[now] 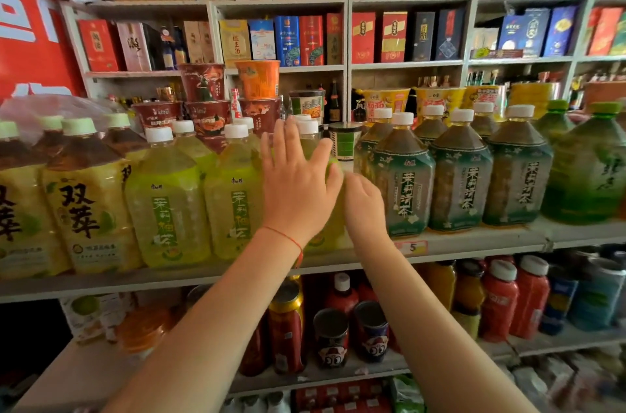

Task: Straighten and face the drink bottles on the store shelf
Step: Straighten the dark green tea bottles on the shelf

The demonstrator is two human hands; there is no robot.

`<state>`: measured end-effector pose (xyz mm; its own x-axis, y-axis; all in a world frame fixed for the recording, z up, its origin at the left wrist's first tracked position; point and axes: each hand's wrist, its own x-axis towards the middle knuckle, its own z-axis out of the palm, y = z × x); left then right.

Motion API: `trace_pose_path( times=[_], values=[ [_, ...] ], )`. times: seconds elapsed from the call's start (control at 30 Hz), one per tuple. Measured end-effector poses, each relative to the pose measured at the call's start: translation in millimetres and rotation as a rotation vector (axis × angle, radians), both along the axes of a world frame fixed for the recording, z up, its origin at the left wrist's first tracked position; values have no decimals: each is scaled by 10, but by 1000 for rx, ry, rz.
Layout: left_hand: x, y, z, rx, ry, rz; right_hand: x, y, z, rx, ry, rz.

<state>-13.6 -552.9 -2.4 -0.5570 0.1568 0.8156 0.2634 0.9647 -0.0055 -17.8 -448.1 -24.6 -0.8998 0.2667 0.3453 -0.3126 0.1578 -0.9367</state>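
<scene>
Head view shows a pale yellow-green bottle (333,209) with a white cap standing at the front edge of the middle shelf (474,240), between matching lime-labelled bottles (233,199) and darker teal-labelled ones (403,182). Left hand (298,182) lies flat on its face, fingers spread. Right hand (364,206) presses its right side, fingers hidden behind it; their grasp cannot be told.

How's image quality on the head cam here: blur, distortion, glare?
Head view: wide-angle bowing curves the shelf edge and the uprights lean outward; left hand and right hand show slight motion blur; the centre bottles' labels read clearly, while the far-right green bottle and bottom-right corner smear; lighting is even, with no strong glare.
</scene>
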Motion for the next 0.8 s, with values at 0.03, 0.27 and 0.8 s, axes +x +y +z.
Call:
trace_pose_path(
  times=[0.03, 0.27, 0.8],
  values=[
    [9, 41, -29, 33, 63, -52, 60, 52, -6, 25, 107, -41],
    [56, 551, -153, 196, 173, -486, 119, 643, 43, 409, 627, -565],
    [-26, 1295, -327, 1186, -419, -444, -70, 1311, -134, 1201, 414, -429]
  ],
)
